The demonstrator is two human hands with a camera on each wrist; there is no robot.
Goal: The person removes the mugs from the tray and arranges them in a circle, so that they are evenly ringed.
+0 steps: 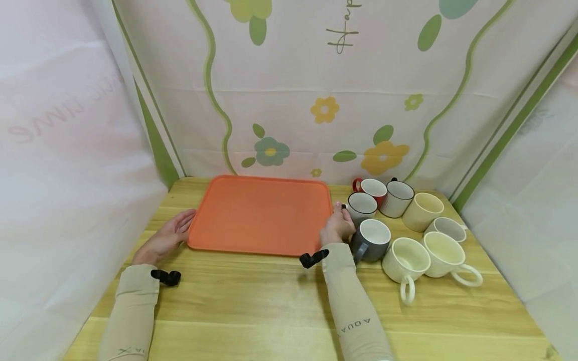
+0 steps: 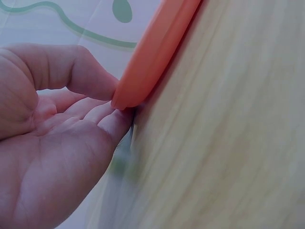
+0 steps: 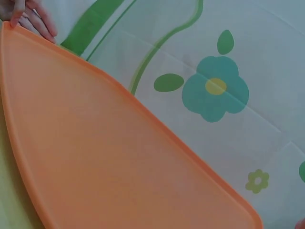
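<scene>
An orange rectangular tray (image 1: 264, 215) with a raised rim spans the space between my two hands at the back of the wooden table. My left hand (image 1: 169, 235) pinches its left edge; in the left wrist view the thumb (image 2: 93, 76) touches the rim while the other fingers reach beneath it. At the tray's right edge, my right hand (image 1: 337, 226) grips the rim with curled fingers, close beside the mugs. The right wrist view shows the tray's surface (image 3: 105, 143) but only a sliver of that hand. Whether the tray's underside fully touches the table cannot be told.
Several mugs crowd the right side, among them a dark grey mug (image 1: 371, 243), a black-rimmed white mug (image 1: 361, 206), a red mug (image 1: 374, 189) and cream mugs (image 1: 406, 259) with handles toward the front. Printed cloth (image 1: 280, 100) walls the back and sides of the table (image 1: 244, 306).
</scene>
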